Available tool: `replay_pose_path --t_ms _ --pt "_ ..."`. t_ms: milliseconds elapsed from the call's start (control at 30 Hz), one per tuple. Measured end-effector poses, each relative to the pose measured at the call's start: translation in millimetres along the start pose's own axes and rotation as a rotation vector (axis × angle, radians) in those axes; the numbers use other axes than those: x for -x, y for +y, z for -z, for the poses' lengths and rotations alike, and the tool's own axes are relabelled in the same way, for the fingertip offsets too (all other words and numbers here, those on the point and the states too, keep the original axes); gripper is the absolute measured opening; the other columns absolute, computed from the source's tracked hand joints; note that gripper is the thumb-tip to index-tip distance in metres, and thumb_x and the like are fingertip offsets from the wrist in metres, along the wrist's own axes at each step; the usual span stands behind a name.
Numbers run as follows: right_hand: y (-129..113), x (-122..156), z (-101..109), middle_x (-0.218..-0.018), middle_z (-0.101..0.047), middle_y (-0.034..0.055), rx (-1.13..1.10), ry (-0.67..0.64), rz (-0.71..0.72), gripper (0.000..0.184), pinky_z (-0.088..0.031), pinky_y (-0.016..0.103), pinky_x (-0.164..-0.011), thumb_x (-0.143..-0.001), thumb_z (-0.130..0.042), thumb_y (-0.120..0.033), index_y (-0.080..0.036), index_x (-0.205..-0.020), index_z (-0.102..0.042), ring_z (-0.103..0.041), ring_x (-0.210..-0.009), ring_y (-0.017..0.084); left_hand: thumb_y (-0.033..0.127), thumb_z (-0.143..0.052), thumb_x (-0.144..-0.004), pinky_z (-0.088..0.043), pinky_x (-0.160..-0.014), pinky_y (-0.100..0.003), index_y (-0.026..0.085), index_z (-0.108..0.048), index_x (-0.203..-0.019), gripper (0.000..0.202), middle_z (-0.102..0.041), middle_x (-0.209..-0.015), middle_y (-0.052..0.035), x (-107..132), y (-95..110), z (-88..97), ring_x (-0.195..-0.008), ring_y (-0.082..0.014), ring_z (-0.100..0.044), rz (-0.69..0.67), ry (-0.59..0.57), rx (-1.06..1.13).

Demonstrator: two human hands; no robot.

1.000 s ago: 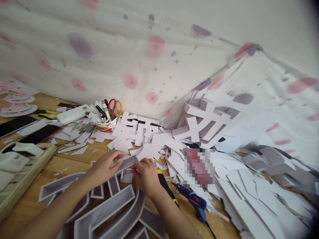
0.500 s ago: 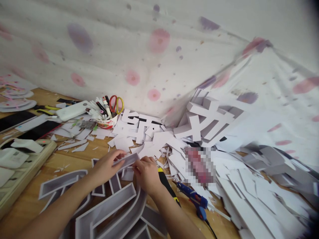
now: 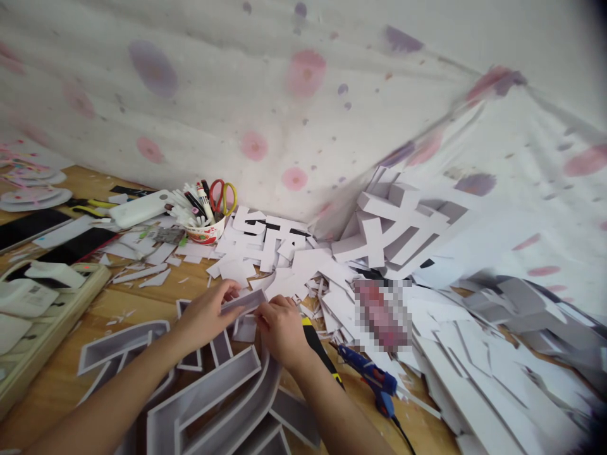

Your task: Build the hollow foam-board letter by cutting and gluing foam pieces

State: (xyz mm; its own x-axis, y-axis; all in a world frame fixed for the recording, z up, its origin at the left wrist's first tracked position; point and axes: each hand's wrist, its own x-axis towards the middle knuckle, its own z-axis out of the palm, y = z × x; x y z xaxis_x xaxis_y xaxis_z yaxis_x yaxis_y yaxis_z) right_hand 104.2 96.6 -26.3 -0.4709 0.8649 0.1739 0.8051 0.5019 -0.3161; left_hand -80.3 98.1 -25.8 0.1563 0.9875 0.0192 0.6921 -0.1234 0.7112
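Note:
A hollow white character shell [image 3: 252,299], built of thin board walls, lies on the wooden table in front of me. My left hand [image 3: 211,313] grips its upper bar, thumb on the near side and fingers on the far side. At the bar's right end, my right hand [image 3: 283,332] has its fingers bent and pressed against the wall; whatever is between the fingertips is hidden. Beside my right wrist lies a black and yellow cutter [image 3: 321,351]. A blue glue gun [image 3: 367,370] rests farther right, its cord trailing toward the near edge.
A paper bowl [image 3: 206,232] holds pens, white sticks and red-and-yellow scissors [image 3: 222,197]. Cut white characters [image 3: 270,243] and scraps lie behind my hands. Finished raised characters [image 3: 372,240] lean at the back right. Board strips [image 3: 469,373] cover the right; a power strip [image 3: 71,316] sits left.
The whole view has shifted slightly. Both hands stay at the same bar of the shell, with almost no change in their grip.

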Motion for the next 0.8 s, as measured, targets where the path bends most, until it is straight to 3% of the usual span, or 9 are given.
replay_pose_path --t_ms 800 --pt "0.7 -0.7 -1.9 -0.070 -0.065 0.0009 -0.031 -0.004 0.049 0.014 -0.038 0.025 -0.072 -0.080 -0.057 -0.009 -0.020 -0.072 -0.061 -0.053 -0.079 0.017 0.046 -0.059 -0.072 -0.044 -0.071 -0.031 0.025 -0.048 -0.097 0.034 -0.064 -0.093 -0.0013 -3.1 0.6 -9.5 -0.084 -0.0203 -0.061 0.080 0.020 -0.100"
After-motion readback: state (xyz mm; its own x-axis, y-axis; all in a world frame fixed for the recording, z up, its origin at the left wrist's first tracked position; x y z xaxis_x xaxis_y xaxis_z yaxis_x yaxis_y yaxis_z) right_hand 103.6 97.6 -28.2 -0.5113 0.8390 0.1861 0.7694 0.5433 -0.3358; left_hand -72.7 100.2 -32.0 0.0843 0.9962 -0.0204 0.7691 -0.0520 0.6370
